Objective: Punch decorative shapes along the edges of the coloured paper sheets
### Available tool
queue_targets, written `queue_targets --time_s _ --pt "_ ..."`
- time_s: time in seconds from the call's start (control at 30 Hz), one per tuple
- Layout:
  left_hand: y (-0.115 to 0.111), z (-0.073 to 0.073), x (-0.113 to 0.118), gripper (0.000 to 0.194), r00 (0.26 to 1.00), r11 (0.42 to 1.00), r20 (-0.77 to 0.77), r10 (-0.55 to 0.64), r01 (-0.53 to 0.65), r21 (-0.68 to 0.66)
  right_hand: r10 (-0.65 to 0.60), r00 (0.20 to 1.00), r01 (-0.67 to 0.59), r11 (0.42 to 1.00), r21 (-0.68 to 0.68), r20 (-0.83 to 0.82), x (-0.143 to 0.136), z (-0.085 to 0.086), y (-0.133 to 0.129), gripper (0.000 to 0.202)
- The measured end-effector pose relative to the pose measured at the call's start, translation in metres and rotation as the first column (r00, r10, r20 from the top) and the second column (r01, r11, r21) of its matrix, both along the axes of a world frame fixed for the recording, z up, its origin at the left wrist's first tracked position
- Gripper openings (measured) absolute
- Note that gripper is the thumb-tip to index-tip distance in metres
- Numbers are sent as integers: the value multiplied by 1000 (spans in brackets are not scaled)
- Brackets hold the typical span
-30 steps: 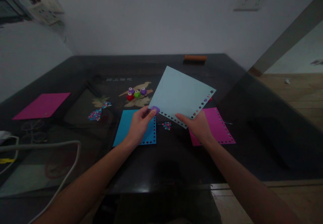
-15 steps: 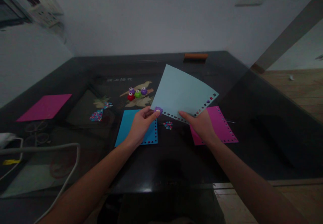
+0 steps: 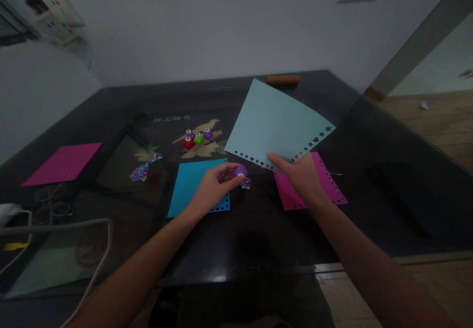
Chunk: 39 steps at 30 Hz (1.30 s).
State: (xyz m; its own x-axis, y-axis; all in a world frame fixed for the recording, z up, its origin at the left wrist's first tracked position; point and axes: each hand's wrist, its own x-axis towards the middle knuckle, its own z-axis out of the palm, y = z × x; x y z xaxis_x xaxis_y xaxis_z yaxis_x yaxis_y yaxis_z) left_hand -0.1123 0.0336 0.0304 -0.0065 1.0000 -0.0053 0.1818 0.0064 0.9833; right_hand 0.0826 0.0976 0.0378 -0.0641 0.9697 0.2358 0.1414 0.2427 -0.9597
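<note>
Between the thumb and fingers of my left hand (image 3: 212, 187) is a small purple craft punch (image 3: 240, 171), held just off the edge of the paper. My right hand (image 3: 301, 175) grips a pale blue sheet of paper (image 3: 279, 118) by its near edge, tilted above the table. Small star, heart and flower holes run along two of its edges. Below my left hand lies a blue sheet (image 3: 188, 185) with punched edges. A pink sheet (image 3: 330, 185), also punched along its edges, lies partly under my right hand. Tiny punched-out bits (image 3: 246, 183) sit between these sheets.
Several red, green and purple craft punches (image 3: 198, 138) stand farther back. Colourful paper bits (image 3: 139, 172) lie to their left, with another pink sheet (image 3: 62, 163) beyond. A brown cylinder (image 3: 283, 79) rests near the wall. A white cable (image 3: 107, 249) crosses the left side.
The purple punch has come off the paper's corner and moved slightly right and down with my left hand. My right hand has raised the pale blue sheet up and to the right.
</note>
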Motion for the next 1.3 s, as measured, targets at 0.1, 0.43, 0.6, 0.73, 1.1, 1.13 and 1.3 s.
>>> queue_targets --time_s 0.1,0.43,0.6,0.73,1.1,1.13,1.3 --pt "-2 0 -2 33 987 997 -144 -77 77 -6 -18 1000 18 1000 -3 5 0 -1 1 29" --pt "-4 12 -5 32 861 966 -474 -186 248 72 -26 999 26 1000 4 32 1 -2 2 32" --pt "-4 13 -6 38 792 935 -574 -210 335 120 -9 999 8 1000 22 42 2 -2 2 32" --pt "-3 11 -8 41 783 915 -573 -241 381 135 -21 999 21 1000 -5 40 1 1 1 34" --pt "-1 9 -14 48 778 901 -572 -259 408 147 -6 999 6 1000 6 43 1 3 0 33" --pt "-1 9 -14 49 776 900 -576 -256 409 152 -5 999 5 1000 2 41 2 2 0 34" --pt "0 7 -15 56 771 893 -579 -264 422 155 -8 1000 8 1000 -1 25 1 3 0 33"
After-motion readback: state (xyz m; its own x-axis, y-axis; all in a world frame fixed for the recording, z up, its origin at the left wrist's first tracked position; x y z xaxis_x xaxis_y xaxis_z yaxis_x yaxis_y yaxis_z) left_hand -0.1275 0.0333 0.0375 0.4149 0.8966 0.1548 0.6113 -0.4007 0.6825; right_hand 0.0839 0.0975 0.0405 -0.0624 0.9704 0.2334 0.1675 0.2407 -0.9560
